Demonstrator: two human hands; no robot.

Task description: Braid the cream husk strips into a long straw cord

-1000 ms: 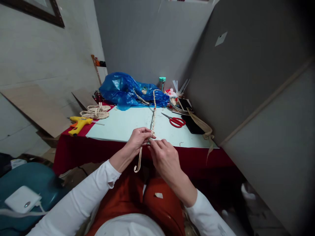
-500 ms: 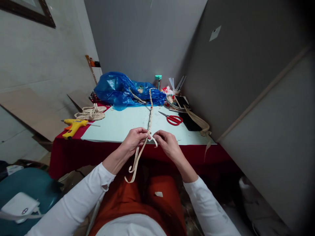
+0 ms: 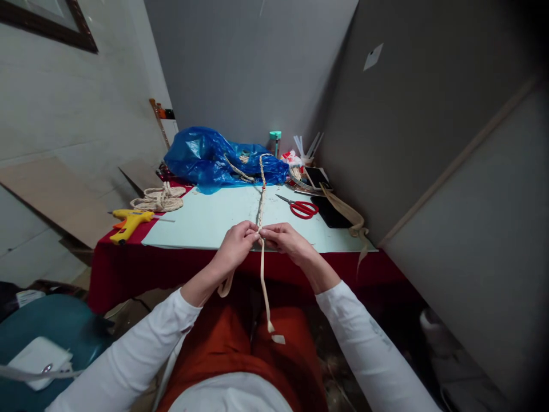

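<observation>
A pale straw-coloured braid runs from the blue plastic bag toward me, down the middle of the table. At its near end, by the table's front edge, my left hand pinches the braid from the left. My right hand meets it from the right, thumb and fingers closed on the braid's strands. One loose strand hangs straight down between my hands to my lap. Another strand loops below my left wrist. The exact hold of each fingertip is partly hidden.
Red-handled scissors lie right of the braid, beside a dark flat object. A yellow glue gun and woven straw sandals are at the left. A grey partition bounds the right side.
My right hand has moved left to meet my left hand at the braid's end. One strand now hangs straight down the middle, where two hung together to the left.
</observation>
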